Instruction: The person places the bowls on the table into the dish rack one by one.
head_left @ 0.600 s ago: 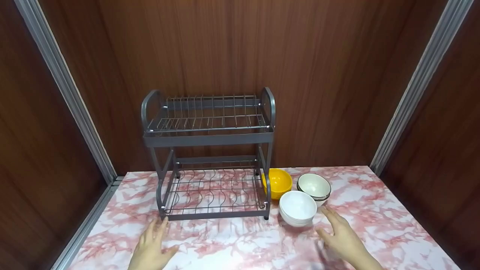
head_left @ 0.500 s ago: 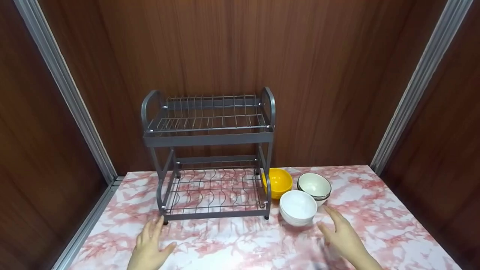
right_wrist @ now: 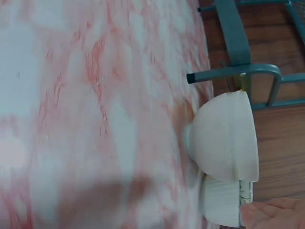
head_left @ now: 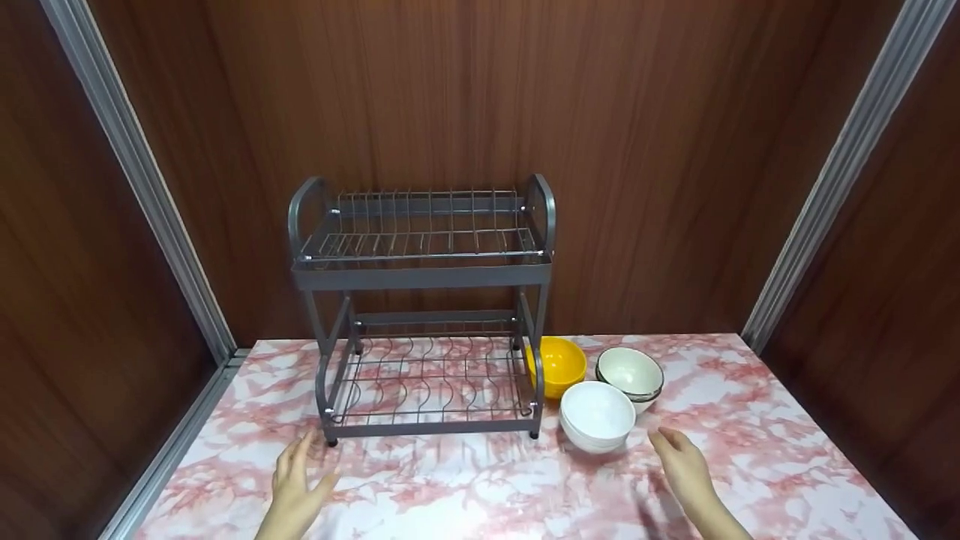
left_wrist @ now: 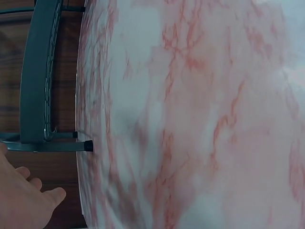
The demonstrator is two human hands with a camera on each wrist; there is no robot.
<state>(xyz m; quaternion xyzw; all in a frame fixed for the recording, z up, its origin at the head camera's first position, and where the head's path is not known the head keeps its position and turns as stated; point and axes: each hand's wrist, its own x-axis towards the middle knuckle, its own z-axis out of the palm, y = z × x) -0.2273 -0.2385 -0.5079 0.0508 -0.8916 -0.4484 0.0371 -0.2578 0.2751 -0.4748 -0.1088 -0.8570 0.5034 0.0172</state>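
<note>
A two-tier dark grey dish rack (head_left: 420, 279) stands on the table, its wire shelves bare. Just right of it are a stack of white bowls (head_left: 596, 414), yellow bowls (head_left: 561, 366) partly behind the rack's leg, and cream bowls with dark rims (head_left: 630, 371). My left hand (head_left: 294, 484) is held in front of the rack's left front foot, fingers extended and thumb apart, holding nothing. Right of the white bowls, my right hand (head_left: 686, 471) hovers with nothing in it. In the right wrist view, its fingers (right_wrist: 271, 212) show beside the white bowl (right_wrist: 221, 136).
The table top (head_left: 465, 487) has a pink and white marbled pattern. Brown wood-grain panels (head_left: 637, 150) enclose it at the back and both sides. Metal corner posts (head_left: 832, 172) rise at the back left and back right.
Both hands have drawn back slightly toward me. The right hand's thumb and fingers look closer together, a little farther from the bowls. Rack and bowls stay put; the view has shifted slightly.
</note>
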